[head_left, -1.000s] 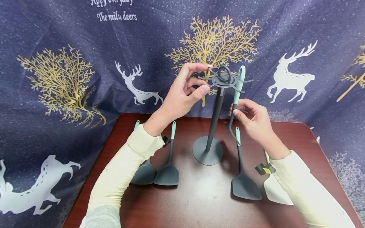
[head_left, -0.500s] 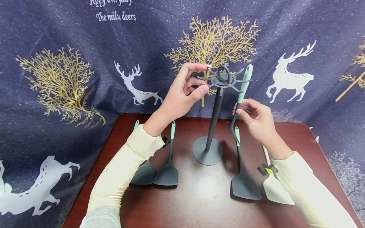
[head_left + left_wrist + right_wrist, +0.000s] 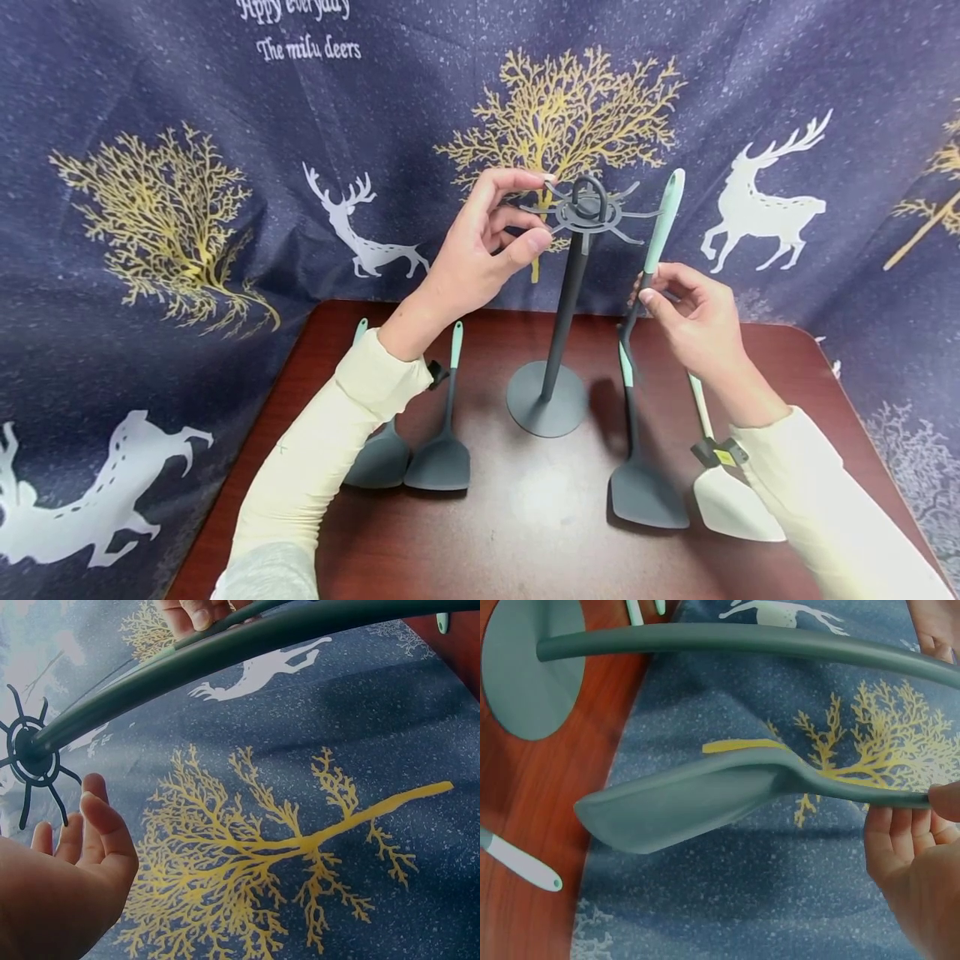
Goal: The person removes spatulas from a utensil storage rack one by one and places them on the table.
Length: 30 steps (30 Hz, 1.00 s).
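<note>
A dark grey utensil stand [image 3: 567,308] rises from a round base, with several hooks around its top ring. My left hand [image 3: 480,237] is at the left side of the ring, its fingers loosely bent and a fingertip at a hook's end. At the stand's right, my right hand [image 3: 693,321] pinches the grey shaft of a spatula [image 3: 682,799] between thumb and fingers. This spatula hangs head down, its mint handle [image 3: 663,218] upright and slightly tilted beside the right hook. Whether handle and hook touch, I cannot tell.
On the brown table [image 3: 525,525], two grey spatulas [image 3: 438,462] lie at left, one partly behind the left sleeve. Another grey spatula [image 3: 647,496] and a white-headed one [image 3: 731,504] lie at right. A patterned cloth [image 3: 420,100] hangs behind the table.
My right hand has moved to the right with the spatula, so its handle has gone from over the ring to beyond the right hook. The left hand has stayed in place.
</note>
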Motion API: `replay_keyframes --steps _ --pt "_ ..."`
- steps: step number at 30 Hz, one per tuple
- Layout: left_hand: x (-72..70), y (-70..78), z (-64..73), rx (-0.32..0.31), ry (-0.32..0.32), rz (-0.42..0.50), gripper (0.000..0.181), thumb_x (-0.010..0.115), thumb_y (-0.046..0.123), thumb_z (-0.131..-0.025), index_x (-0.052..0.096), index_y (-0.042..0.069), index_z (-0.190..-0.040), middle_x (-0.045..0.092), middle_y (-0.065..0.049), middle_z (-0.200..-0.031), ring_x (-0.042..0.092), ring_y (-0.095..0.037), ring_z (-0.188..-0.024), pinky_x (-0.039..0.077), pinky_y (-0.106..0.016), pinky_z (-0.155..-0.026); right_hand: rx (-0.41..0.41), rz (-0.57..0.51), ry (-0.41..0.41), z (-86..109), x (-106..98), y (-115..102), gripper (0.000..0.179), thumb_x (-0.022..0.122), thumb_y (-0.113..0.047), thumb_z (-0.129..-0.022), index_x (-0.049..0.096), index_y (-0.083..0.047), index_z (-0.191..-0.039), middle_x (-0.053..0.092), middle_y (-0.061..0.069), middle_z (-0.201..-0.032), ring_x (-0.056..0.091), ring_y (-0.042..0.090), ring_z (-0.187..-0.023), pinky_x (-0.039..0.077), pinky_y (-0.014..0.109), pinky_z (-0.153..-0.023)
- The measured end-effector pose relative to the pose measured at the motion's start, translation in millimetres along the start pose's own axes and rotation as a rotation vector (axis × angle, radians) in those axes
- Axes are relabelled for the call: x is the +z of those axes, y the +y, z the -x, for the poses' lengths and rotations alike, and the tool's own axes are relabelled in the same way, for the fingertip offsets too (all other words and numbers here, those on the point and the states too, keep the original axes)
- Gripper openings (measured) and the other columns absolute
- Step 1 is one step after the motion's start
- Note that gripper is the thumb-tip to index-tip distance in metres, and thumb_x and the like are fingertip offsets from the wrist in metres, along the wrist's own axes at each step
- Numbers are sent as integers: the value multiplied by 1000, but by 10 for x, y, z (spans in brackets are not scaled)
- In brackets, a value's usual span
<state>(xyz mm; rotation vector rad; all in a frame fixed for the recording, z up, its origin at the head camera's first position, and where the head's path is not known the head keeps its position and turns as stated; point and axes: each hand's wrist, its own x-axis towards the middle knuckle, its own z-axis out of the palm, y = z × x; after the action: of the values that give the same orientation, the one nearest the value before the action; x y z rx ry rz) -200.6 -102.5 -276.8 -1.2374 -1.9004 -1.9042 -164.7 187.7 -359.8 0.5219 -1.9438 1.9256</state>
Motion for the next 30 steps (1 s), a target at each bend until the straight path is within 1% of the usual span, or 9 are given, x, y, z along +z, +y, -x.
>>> replay_keyframes --steps 3,6,8,13,16,18,20,23,30 --pt "3 7 0 6 -2 9 54 70 26 -103 47 -1 -143 52 -8 -152 68 -38 -107 57 -36 -76 2 26 13 23 -43 -9 12 62 22 -92 64 21 -104 73 1 -89 71 8 -86 59 16 -78" --pt "9 15 1 3 -2 11 47 67 4 -100 47 0 -143 52 -8 -152 69 -34 -107 57 -36 -76 7 57 39 55 -93 -22 12 63 21 -92 66 18 -104 72 1 -89 70 7 -86 58 15 -78" --pt "12 20 2 -3 3 8 48 66 -1 -98 48 0 -142 52 -7 -152 70 -31 -106 57 -36 -77 13 104 63 75 -131 -34 12 65 20 -92 66 17 -104 71 0 -89 70 5 -85 58 14 -79" --pt "11 22 7 -8 9 7 49 66 -3 -98 48 0 -142 52 -8 -152 70 -29 -106 56 -36 -77 26 278 103 125 -248 -66 13 67 16 -93 67 14 -106 68 -6 -89 70 0 -84 56 10 -78" --pt "10 16 10 -4 6 9 48 68 5 -99 47 0 -143 51 -8 -153 70 -29 -106 56 -36 -77 36 337 127 156 -324 -82 13 69 15 -93 67 13 -106 68 -9 -90 70 -2 -85 55 9 -79" --pt "10 11 10 -1 6 9 51 71 19 -101 48 0 -143 51 -8 -153 70 -29 -106 56 -36 -77 49 353 147 173 -374 -91 14 69 15 -92 68 11 -106 68 -11 -90 70 -3 -86 55 9 -79" --pt "13 8 9 -1 8 7 62 74 37 -101 48 0 -143 51 -8 -153 70 -29 -105 56 -36 -77 66 371 168 190 -423 -99 16 70 14 -92 70 7 -106 68 -13 -90 69 -4 -85 54 8 -80" --pt "20 8 9 -9 17 -4 80 75 58 -94 48 0 -143 49 -8 -153 70 -28 -105 56 -36 -77 97 385 197 215 -491 -100 18 71 11 -92 73 1 -106 69 -15 -90 70 -5 -84 54 7 -80" --pt "32 20 16 -29 30 -12 88 75 65 -90 48 0 -142 49 -6 -153 71 -27 -105 56 -36 -77 134 459 254 265 -606 -94 16 74 5 -92 74 -5 -105 70 -19 -88 70 -9 -82 52 5 -79"
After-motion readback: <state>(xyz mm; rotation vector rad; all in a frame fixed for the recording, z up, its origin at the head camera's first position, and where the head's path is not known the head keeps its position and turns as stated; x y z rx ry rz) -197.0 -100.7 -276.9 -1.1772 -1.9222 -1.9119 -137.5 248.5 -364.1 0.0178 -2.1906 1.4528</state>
